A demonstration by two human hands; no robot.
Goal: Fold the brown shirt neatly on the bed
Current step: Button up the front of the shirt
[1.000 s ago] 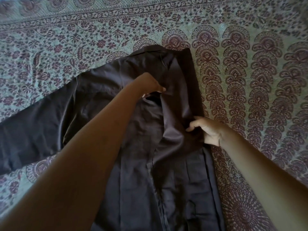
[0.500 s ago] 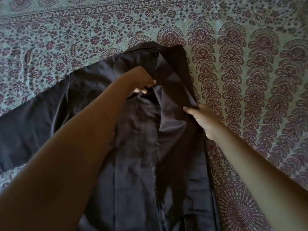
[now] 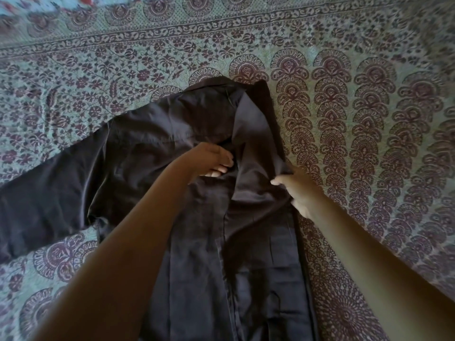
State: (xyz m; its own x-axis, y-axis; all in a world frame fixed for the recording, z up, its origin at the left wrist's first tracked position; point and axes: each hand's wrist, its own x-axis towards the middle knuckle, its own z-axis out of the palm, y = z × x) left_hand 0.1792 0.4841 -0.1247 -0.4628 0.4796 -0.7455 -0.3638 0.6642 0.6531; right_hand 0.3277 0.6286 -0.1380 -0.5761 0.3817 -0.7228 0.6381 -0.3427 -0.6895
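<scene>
The dark brown shirt (image 3: 138,153) lies spread on the bed, collar at the far end, its left sleeve stretched out to the left. The right side is folded inward over the body as a long panel. My left hand (image 3: 209,161) is at the middle of the chest, fingers curled and pinching the inner edge of that folded panel. My right hand (image 3: 299,190) grips the panel's outer fold at the shirt's right edge, thumb on top of the cloth.
A patterned bedspread (image 3: 369,119) in pale green with maroon floral and fan motifs covers the whole bed. Its printed border runs across the far side. Open bedspread lies to the right of the shirt and beyond the collar.
My right hand slid up the folded panel's outer edge, then stayed near the chest. My left hand kept its pinch at the chest, and the folded panel now lies lower and flatter.
</scene>
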